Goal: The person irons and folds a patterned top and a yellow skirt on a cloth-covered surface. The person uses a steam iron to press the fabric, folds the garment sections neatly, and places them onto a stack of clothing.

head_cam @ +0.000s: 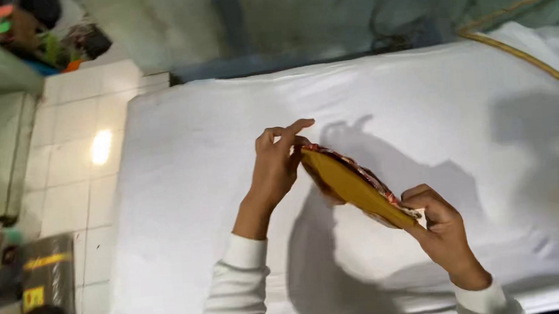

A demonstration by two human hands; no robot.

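Both hands grip a yellow pouch: left hand (274, 167) pinches its top end, right hand (441, 230) its lower end. Pouch (351, 186) hangs over the white sheet (421, 99), nearer its front edge

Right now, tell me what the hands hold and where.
Both hands, left hand and right hand, hold a folded yellow cloth by its opposite ends.

A folded piece of cloth (355, 187), mustard-yellow with a red patterned edge, is hanging stretched and tilted above the white surface, its two ends being pinched.
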